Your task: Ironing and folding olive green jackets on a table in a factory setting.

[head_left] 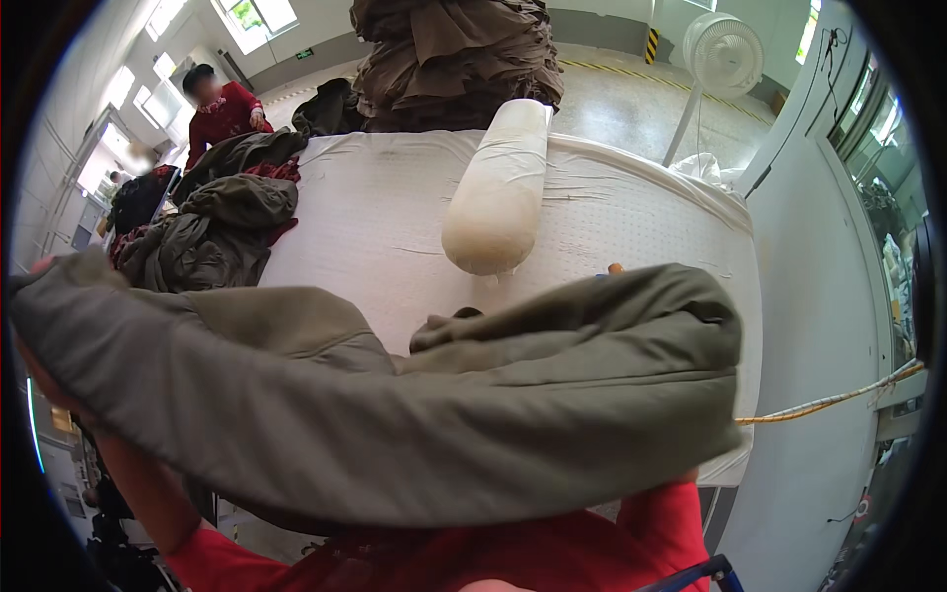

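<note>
A long olive-grey garment [424,424] stretches across the front of me, raised above the near edge of the table and smeared by motion. At the far left, my left hand [44,370] grips its end, with fingertips showing over the upper edge. The cloth hides my right hand; only the red sleeve and a sliver of skin show beneath the garment's right end. Beyond the cloth, a white padded ironing form [493,202] with a rounded end lies lengthwise over the table. Part of a small orange-brown object [616,268] peeks out behind the garment.
The white-covered table [365,212] has a heap of dark garments [212,232] at its left. A tall stack of brown cloth [454,64] stands behind it. A person [222,113] in red works at the back left. A white fan [723,56] and yellow-white cable [829,400] are right.
</note>
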`<action>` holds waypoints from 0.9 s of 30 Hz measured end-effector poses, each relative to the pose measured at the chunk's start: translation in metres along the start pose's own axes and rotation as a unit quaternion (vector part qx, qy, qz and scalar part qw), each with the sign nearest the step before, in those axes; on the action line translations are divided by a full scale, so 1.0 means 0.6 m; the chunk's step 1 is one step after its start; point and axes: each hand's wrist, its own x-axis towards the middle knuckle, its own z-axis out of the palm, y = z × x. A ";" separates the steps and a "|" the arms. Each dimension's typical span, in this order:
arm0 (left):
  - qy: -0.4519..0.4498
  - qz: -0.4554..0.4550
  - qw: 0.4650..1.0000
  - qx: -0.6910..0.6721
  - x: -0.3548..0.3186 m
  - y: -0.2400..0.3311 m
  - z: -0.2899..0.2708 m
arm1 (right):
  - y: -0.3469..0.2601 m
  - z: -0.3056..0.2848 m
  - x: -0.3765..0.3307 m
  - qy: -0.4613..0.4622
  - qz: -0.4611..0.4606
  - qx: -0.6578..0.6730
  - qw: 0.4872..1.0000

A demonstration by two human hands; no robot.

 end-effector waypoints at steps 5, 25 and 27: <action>-0.018 0.414 0.884 -0.215 -0.044 0.113 0.352 | -0.103 -0.074 0.099 0.171 -0.031 0.216 0.961; -0.719 0.243 0.583 -0.290 -0.506 0.008 0.567 | 0.019 0.234 0.072 -0.049 0.159 -0.163 0.973; -0.691 0.138 0.631 -0.325 -0.482 0.012 0.560 | 0.005 0.235 0.063 0.035 0.094 -0.349 0.932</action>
